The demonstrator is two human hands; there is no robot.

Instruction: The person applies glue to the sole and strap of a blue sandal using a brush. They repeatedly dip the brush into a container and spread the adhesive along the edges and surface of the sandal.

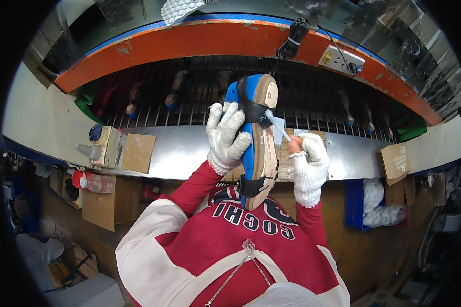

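Note:
In front of my chest, my left hand (pixel 227 137), in a white knit glove, grips a sandal (pixel 264 148) fitted on a blue shoe last (pixel 249 156). The sandal stands nearly upright, its brown sole edge turned to the right and black straps round the last. My right hand (pixel 311 165), also gloved but with bare fingertips showing, pinches a small pale-handled brush (pixel 279 126). The brush's dark tip meets the sandal where the upper black strap joins the sole. Whether the tip carries any liquid is too small to tell.
Behind a metal ledge (pixel 182 146) lies a rack of dark rods, with several lasted shoes (pixel 170 100) on it. An orange beam (pixel 189 41) with a socket strip (pixel 340 60) crosses above. At left stand a pot (pixel 107 140) and a red-capped bottle (pixel 98 183); at right, a cardboard box (pixel 395 161).

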